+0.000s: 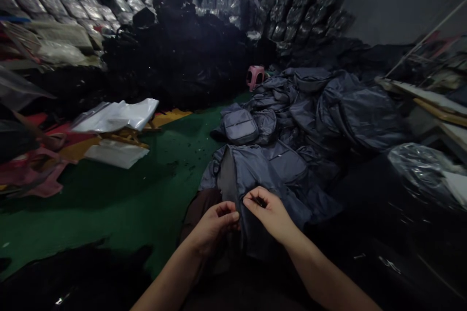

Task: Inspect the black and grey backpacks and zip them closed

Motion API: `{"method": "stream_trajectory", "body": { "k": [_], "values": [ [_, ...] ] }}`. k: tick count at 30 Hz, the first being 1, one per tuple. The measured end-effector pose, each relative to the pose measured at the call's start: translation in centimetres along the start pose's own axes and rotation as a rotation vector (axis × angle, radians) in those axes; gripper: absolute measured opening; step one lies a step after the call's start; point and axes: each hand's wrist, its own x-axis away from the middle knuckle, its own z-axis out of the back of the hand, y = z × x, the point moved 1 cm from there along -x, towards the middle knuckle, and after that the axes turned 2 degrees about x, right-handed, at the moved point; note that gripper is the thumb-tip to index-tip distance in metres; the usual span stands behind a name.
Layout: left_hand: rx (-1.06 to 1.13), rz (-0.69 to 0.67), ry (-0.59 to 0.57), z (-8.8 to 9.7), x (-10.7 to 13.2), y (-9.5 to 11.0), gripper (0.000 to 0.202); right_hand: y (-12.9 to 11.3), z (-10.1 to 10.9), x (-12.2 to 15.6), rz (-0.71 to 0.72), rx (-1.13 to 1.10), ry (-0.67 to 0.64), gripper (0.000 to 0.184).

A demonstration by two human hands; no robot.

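Note:
A dark blue-grey backpack [262, 170] lies slack across my lap, its long zipper edge parted over a grey inner side. My left hand [220, 221] is closed in a pinch on the left of that edge, thumb and fingertips on the cloth. Slightly higher and to the right, my right hand [268, 209] pinches the same edge between thumb and forefinger. Any zipper pull or thread between the right fingertips is too small and dark to make out.
More blue-grey bags [310, 102] are heaped ahead. A large black pile [182, 53] rises at the back left, near a pink plastic stool [255, 77]. White plastic sheets [116, 115] lie left over the green floor [175, 155]. Clear plastic wrap [423, 170] sits at right.

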Motion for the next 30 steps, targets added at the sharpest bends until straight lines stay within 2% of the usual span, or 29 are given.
{"method": "stream_trajectory", "body": {
  "k": [5,10,13,18,22,25,28,30],
  "values": [
    [0.003,0.002,0.046,-0.2,-0.1,-0.1,0.029,-1.5,0.5,2.7,0.017,0.168,-0.155,0.005],
    [-0.023,0.009,0.022,-0.2,-0.4,-0.2,0.03,-1.9,0.2,3.8,-0.02,0.282,-0.163,0.006],
    [-0.052,-0.016,0.025,-0.3,-0.2,-0.1,0.03,-1.4,0.0,3.6,-0.041,0.221,-0.176,0.007],
    [-0.153,-0.102,0.026,-0.5,0.2,0.2,0.027,-0.1,-0.4,3.4,-0.143,0.026,-0.113,0.008],
    [-0.428,-0.309,0.104,-0.7,0.6,0.7,0.026,0.4,-0.5,3.6,-0.21,-0.079,-0.086,0.01],
    [-0.781,-0.547,0.198,-1.4,1.5,1.7,0.025,0.5,-0.5,3.7,-0.183,-0.094,-0.078,0.011],
    [-1.167,-0.731,0.096,-2.6,2.6,2.8,0.019,0.8,-0.5,3.9,-0.097,-0.06,-0.053,0.01],
    [-1.35,-0.736,0.008,-3.3,3.3,3.2,0.016,1.0,-0.5,4.0,-0.037,-0.019,-0.022,0.009]
  ]
}}
